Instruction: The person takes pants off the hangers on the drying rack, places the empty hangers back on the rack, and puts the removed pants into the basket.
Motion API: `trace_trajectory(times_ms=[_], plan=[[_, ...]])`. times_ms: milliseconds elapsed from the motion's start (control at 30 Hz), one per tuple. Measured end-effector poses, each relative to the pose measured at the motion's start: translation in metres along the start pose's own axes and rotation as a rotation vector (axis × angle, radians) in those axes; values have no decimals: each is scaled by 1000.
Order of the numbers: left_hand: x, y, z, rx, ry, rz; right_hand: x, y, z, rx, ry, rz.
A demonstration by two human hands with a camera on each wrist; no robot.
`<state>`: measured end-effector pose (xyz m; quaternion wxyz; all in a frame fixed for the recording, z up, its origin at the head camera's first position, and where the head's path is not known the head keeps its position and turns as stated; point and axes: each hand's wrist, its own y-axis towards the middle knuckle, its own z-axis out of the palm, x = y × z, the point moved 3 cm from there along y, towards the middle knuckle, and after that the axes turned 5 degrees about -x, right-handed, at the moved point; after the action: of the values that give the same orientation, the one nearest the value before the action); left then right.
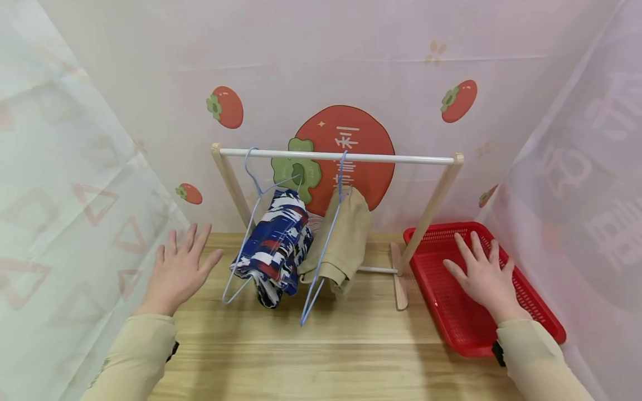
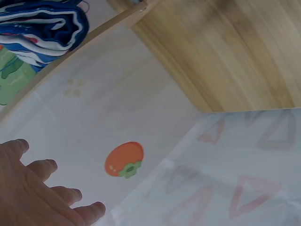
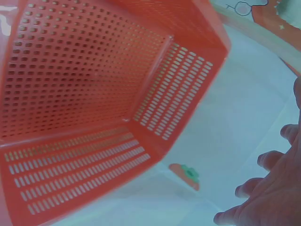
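In the head view, the left hand [image 1: 178, 274] is at the left of the frame with its fingers spread, holding nothing, beside the rack [image 1: 426, 160]. The right hand [image 1: 485, 281], fingers also spread, appears over the red basket [image 1: 443, 303] at the right. Patterned cloth [image 1: 276, 239] and tan cloth [image 1: 353, 228] hang from the rack on blue hangers [image 1: 340, 177] near the centre, above the wooden counter [image 1: 301, 362].

Inward of the left hand [image 1: 178, 270], patterned cloth [image 1: 278, 239] obstructs — of the right hand [image 1: 487, 278], a wooden post [image 1: 431, 215]. Between the sleeves [image 1: 137, 345], a hand can pass above the table [image 1: 311, 359].
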<state>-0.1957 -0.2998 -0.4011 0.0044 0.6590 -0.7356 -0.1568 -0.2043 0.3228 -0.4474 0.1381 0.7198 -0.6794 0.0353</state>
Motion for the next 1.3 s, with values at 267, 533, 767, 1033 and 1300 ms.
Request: trace_trajectory(times_ms=[267, 533, 767, 1033, 1300], plan=[[-18, 1, -19, -31, 3, 47, 14, -4, -12, -64, -10, -29], [-54, 4, -42, -48, 10, 116, 31, -8, -25, -107, -4, -69], [-98, 2, -59, -83, -49, 199, 48, -11, -32, -151, 1, -108], [-136, 3, -56, -101, -88, 295, 72, -15, -31, -174, 1, -177], [-160, 3, -42, -52, -120, 339, 94, -18, -24, -226, -29, -275]])
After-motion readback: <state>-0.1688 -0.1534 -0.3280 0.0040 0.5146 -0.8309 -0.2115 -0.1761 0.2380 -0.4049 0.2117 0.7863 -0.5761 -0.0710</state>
